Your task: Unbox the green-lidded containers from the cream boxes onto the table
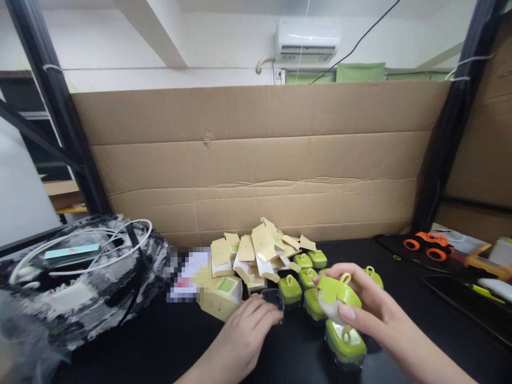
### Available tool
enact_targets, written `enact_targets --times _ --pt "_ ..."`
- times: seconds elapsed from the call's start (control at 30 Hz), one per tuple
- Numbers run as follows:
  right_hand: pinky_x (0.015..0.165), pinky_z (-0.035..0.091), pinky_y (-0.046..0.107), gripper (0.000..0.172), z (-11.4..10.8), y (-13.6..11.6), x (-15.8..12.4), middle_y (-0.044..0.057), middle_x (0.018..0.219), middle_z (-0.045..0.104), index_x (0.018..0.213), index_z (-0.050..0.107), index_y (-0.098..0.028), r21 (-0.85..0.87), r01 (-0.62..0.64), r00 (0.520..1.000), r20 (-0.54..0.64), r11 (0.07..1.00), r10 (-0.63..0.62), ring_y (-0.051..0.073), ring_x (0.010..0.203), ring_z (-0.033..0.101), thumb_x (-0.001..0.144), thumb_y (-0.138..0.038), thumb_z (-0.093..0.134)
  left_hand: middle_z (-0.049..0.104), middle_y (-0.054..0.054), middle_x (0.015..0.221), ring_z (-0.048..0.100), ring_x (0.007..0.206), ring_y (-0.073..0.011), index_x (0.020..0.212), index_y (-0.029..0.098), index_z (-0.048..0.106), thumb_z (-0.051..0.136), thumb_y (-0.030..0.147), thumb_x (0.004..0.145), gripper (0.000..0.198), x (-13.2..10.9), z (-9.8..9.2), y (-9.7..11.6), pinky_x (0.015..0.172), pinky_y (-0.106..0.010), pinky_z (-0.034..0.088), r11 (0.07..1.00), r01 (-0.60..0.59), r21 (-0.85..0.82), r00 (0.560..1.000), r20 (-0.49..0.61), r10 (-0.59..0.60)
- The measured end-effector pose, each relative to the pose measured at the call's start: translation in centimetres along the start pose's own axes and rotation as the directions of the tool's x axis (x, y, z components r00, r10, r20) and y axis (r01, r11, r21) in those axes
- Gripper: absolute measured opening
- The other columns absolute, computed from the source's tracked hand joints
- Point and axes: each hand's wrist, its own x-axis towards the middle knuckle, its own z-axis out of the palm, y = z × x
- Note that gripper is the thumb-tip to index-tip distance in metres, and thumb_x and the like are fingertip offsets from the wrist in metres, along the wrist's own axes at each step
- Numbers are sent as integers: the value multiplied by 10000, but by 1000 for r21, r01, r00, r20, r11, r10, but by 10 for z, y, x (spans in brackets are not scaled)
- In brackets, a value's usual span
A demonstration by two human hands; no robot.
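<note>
Between the thumb and fingers of my right hand point(370, 301) is a green lid point(339, 292) with a loop on top and a pale underside, tilted above the other containers. My left hand point(250, 330) has its fingers curled over a small clear container point(274, 301) on the black table. Several green-lidded containers stand between and beyond my hands, one of them point(346, 341) just below the raised lid. Opened small cardboard boxes point(246, 250) lie heaped behind my left hand.
On the left sits a black-and-white fabric bundle point(84, 298) with white cables on it. An orange toy truck point(430, 245) and a dark tray-like object point(468, 304) lie at the right. A tall cardboard sheet point(256, 160) stands along the back.
</note>
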Motion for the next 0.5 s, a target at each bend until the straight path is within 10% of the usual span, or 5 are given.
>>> enact_targets --times 0.23,0.33,0.4,0.5 --pt "823 524 308 308 2 16 -3 35 1097 623 1104 477 -308 -276 200 980 75 940 -187 210 1001 626 836 -309 628 619 -165 1227 584 1149 -286 1230 113 501 354 -17 870 410 -6 7 -5 918 -423 536 976 -3 218 997 -79 20" --pt "918 511 332 444 6 26 -7 51 1224 603 1173 416 -339 -369 374 928 160 851 -338 219 1143 591 816 -170 620 619 -134 1164 600 1089 -240 1254 198 451 413 130 940 323 -10 5 9 891 -379 528 968 90 -233 985 -123 -121" --pt "962 495 378 484 11 39 -6 58 1224 626 1210 400 -346 -363 567 822 301 739 -483 240 1195 566 817 -182 630 636 -77 958 648 808 -181 1236 234 436 433 420 953 339 -12 10 19 715 -317 553 634 260 -729 950 73 -305" --pt "941 516 411 314 18 61 -4 37 1143 698 1161 493 -350 -351 713 692 490 607 -529 257 1158 603 872 -311 608 606 -48 804 614 647 -167 1135 213 534 384 759 806 655 -12 28 30 580 -291 513 64 450 -891 865 417 -279"
